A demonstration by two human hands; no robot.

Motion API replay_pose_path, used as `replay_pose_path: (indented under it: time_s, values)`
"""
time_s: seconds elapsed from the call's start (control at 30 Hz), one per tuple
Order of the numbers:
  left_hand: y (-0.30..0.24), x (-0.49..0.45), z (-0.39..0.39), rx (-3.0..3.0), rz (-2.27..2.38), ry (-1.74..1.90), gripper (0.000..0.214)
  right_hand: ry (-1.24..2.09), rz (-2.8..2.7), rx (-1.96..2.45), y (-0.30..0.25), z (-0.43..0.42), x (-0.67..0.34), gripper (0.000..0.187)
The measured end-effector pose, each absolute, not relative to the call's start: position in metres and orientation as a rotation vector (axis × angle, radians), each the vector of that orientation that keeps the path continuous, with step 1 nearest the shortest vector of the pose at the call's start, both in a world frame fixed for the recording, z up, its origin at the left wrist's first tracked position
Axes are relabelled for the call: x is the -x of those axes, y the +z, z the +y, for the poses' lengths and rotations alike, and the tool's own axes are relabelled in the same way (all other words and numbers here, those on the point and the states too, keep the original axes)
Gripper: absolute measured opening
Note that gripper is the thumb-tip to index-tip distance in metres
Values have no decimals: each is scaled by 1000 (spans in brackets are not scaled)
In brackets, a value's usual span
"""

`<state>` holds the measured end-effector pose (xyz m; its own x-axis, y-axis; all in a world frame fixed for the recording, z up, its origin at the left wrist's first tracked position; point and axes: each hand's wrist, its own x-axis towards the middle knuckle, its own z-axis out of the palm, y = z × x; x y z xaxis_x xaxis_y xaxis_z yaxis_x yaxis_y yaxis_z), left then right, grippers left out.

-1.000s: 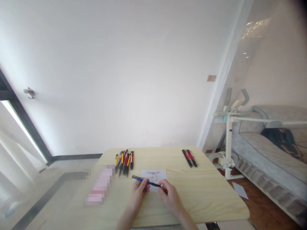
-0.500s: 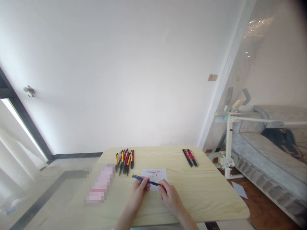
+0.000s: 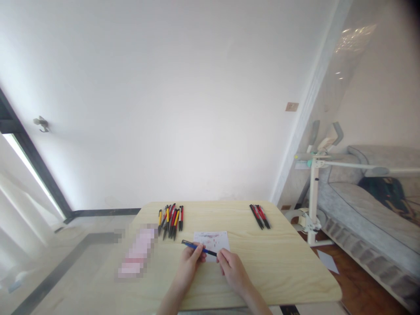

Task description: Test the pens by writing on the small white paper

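Note:
My left hand (image 3: 190, 267) pinches the middle of a blue pen (image 3: 197, 247) that lies nearly level above the table. My right hand (image 3: 231, 267) is closed round the pen's black right end. Just behind the pen lies a small white paper (image 3: 211, 239) with red scribbles. Both hands are over the near middle of the light wooden table (image 3: 288, 267).
A pile of several yellow, red and black pens (image 3: 170, 217) lies at the back left of the table. A smaller group of red and black pens (image 3: 259, 216) lies at the back right. A blurred pink patch (image 3: 136, 256) sits left. A grey sofa (image 3: 370, 205) and white stand (image 3: 313, 192) are right.
The hands and pen have stayed almost in place; my right hand has slid slightly left along the pen's black end.

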<state>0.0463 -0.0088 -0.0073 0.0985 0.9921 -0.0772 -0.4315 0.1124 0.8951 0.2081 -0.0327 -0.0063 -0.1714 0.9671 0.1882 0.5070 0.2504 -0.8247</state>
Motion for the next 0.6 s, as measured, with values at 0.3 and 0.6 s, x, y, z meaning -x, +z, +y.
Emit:
replay_pose_path:
  time_s: [0.3,0.6]
  values:
    - [-9,-46,-8,-847,871,1292,28,775,-1724,1293,-9,-32,-209,19]
    - [-13,-47,-7,-858,878,1273,27,703,-1722,1295,-13,-29,-209,13]
